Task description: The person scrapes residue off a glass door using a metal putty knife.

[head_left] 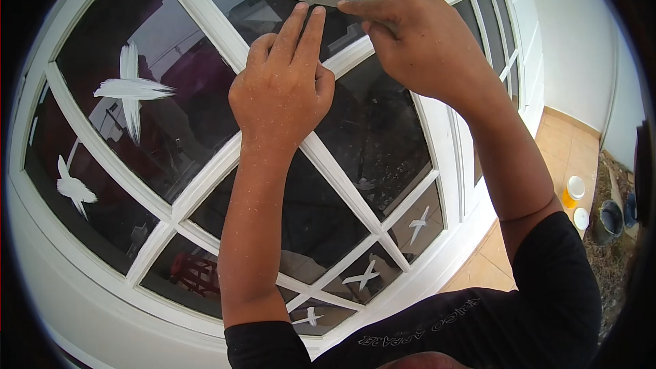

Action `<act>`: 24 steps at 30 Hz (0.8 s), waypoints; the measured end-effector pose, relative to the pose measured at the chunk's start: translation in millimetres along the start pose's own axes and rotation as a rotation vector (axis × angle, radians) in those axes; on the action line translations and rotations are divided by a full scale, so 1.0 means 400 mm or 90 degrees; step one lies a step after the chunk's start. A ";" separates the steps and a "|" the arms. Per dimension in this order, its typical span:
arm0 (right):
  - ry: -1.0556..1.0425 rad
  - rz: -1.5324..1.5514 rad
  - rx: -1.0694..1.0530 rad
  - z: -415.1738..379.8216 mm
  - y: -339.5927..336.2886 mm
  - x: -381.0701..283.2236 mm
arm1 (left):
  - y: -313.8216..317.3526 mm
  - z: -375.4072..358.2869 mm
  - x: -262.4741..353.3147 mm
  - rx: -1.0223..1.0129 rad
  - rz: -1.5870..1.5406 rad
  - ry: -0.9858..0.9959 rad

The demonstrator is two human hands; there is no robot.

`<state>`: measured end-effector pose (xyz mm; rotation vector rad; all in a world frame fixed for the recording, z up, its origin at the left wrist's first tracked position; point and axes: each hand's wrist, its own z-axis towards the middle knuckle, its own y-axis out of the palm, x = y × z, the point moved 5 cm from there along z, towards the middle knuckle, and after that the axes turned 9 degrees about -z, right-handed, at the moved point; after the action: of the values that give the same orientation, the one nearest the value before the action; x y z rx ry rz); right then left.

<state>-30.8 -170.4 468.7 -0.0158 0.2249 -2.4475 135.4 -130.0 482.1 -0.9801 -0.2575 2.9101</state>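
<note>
Passage between left forearm (253, 232) and right forearm (509, 154) — raised white bars (342, 184) across glass (372, 130)

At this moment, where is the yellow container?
In the head view, the yellow container is at right, on floor tiles, left of the dark bucket.

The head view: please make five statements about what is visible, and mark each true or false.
1. The left hand has two fingers stretched out. True.
2. The right hand is lower in the picture than the left. False: it is higher.
3. Several glass panes bear white crosses. True.
4. The frame between the panes is black. False: it is white.
5. The yellow container is at the left of the picture. False: it is at the right.
</note>
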 end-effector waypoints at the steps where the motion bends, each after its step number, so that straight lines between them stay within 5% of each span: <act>1: 0.010 0.022 0.008 0.011 0.010 0.001 | 0.001 -0.001 -0.003 0.018 0.003 0.012; 6: -0.024 0.041 0.103 -0.010 -0.002 0.033 | -0.007 -0.002 -0.007 0.078 0.013 0.029; 10: 0.089 0.194 0.130 -0.266 -0.064 0.146 | -0.018 0.002 0.003 0.072 0.085 0.001; 13: 0.239 0.157 -0.027 -0.588 -0.087 0.273 | -0.017 0.021 -0.003 0.091 0.147 0.012; 15: 0.428 0.135 -0.120 -0.827 -0.119 0.336 | 0.013 0.000 -0.003 0.035 0.207 -0.011; 19: 0.602 0.052 -0.197 -1.137 -0.251 0.397 | 0.017 0.048 -0.029 -0.084 0.299 -0.117; 21: 0.626 0.080 -0.175 -1.248 -0.278 0.442 | 0.035 0.086 -0.047 -0.095 0.327 -0.148; 24: 0.614 0.101 -0.152 -1.267 -0.272 0.485 | 0.094 0.090 0.001 -0.165 0.319 -0.033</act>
<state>-284.5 -130.0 -21.5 1.0399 0.8871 -2.0705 113.0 -172.0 503.2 -1.1475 -0.4637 3.4241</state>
